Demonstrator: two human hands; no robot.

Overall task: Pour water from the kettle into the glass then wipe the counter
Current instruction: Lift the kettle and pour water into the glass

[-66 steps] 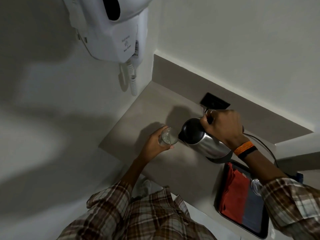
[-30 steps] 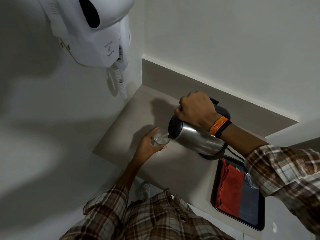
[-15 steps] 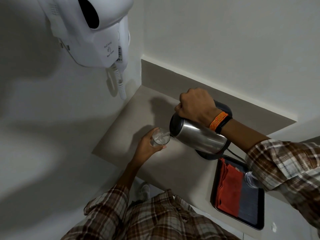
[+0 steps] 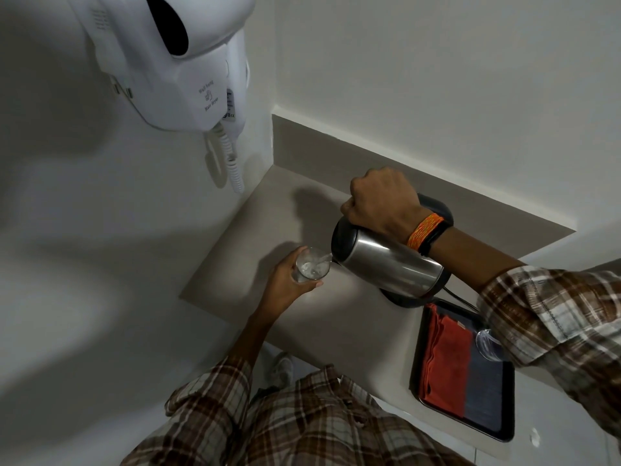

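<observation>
Brushed-steel kettle (image 4: 389,264), clear glass (image 4: 311,265), matt counter (image 4: 336,317).

- The counter (image 4: 322,317) is a pale beige slab set into a white-walled corner, with a low matching upstand along its back.
- A black kettle base (image 4: 401,300) sits on it, mostly hidden; a dark cord (image 4: 460,299) trails from it.
- A dark tray (image 4: 504,432) lies near the front edge, apparently touching the base.

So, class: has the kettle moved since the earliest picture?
Yes. The kettle has tipped further towards the glass, and the right hand gripping it has risen against the counter's back edge.
</observation>
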